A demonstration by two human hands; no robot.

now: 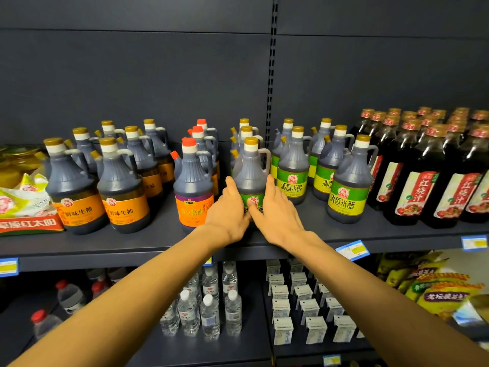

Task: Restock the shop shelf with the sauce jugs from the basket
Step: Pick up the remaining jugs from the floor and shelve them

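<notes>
While both hands clasp it, jug [250, 178] stands upright.

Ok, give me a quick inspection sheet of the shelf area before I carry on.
Surface: dark shelf, price tags on its front edge.
Job's things: green-label jug upright at the front of its row, more green-label jugs to its right; orange-label jugs and a red-capped jug to its left. Basket not in view.
Clutter: snack bags at far left.
Hands: left hand and right hand hold the front green-label jug from either side.
Cables: nothing seen.
Surroundings: dark bottles at right; water bottles and small cartons on the shelf below.
</notes>
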